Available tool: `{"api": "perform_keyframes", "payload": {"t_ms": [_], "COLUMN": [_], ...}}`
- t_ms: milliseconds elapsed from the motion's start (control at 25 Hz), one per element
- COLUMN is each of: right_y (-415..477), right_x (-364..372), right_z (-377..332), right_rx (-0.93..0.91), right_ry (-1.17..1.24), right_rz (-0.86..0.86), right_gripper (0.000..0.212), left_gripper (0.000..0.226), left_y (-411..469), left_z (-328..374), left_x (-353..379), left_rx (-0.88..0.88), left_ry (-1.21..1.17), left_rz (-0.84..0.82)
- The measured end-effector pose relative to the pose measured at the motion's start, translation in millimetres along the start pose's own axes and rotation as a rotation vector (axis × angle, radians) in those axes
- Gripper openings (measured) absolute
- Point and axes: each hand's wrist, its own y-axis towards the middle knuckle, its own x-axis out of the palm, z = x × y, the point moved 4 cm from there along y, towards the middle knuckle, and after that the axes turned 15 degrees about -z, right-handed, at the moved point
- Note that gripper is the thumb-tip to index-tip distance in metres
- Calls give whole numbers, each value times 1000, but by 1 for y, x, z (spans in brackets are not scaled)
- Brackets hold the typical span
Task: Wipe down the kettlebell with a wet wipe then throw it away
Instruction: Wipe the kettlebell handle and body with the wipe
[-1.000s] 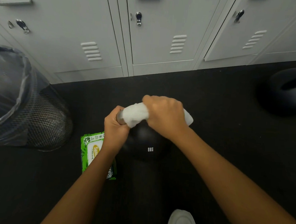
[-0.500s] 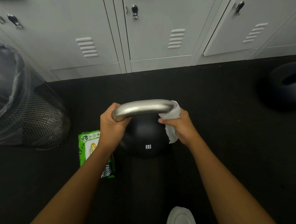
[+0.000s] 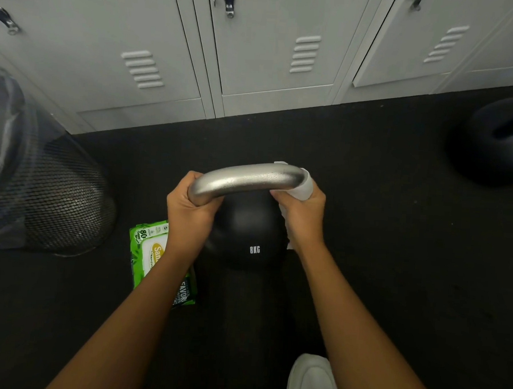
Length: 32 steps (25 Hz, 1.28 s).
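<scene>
On the dark rubber floor [image 3: 394, 261] in front of a row of grey lockers [image 3: 272, 46], a black kettlebell [image 3: 247, 232] stands upright, its body printed "8KG" in white on the side facing the camera. Its silver handle [image 3: 247, 179] arches across the top, bare along most of its length.

In the head view, the left hand [image 3: 189, 208] is closed around the left end of the handle where it bends down toward the body. The right hand [image 3: 303, 208] is closed on a white wet wipe [image 3: 304, 186] and presses it around the right bend of the handle; part of the wipe wraps over the bend above the fingers, and a strip of it hangs down behind the wrist beside the kettlebell's body.

A green pack of wipes [image 3: 154, 254] lies flat on the floor just left of the kettlebell, partly covered by the left forearm. Further left stands a black mesh bin [image 3: 58, 201] lined with a clear plastic bag, well apart from the kettlebell. At the far right edge sits another dark rounded weight [image 3: 496, 138], out of focus. A white shoe [image 3: 313, 381] shows at the bottom edge, below the right forearm
</scene>
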Motion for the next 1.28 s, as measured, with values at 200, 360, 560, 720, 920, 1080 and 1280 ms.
{"api": "perform_keyframes", "payload": {"t_ms": [200, 360, 560, 720, 920, 1080, 1280], "right_y": [9, 8, -10, -11, -8, 2, 5], "right_x": [-11, 18, 103, 146, 77, 32, 0], "right_z": [-23, -70, -103, -90, -97, -81, -46], "right_rx": [32, -238, -193, -237, -444, -295, 51], "right_ry": [-267, -830, -1759, -1924, -1596, -1137, -567], "right_rz": [-258, -362, -494, -646, -392, -294, -198], "right_gripper": [40, 17, 18, 22, 14, 18, 26], "left_gripper": [22, 18, 21, 50, 20, 17, 14], "left_y": [0, -2, 1, -7, 1, 0, 2], "left_z": [-2, 0, 4, -5, 3, 2, -2], "left_x": [0, -1, -1, -1, 0, 0, -3], "left_rx": [15, 36, 25, -157, 15, 8, 11], "left_ry": [-7, -17, 22, 198, 7, -2, -14], "left_rz": [15, 24, -9, -43, -57, -8, -2]}}
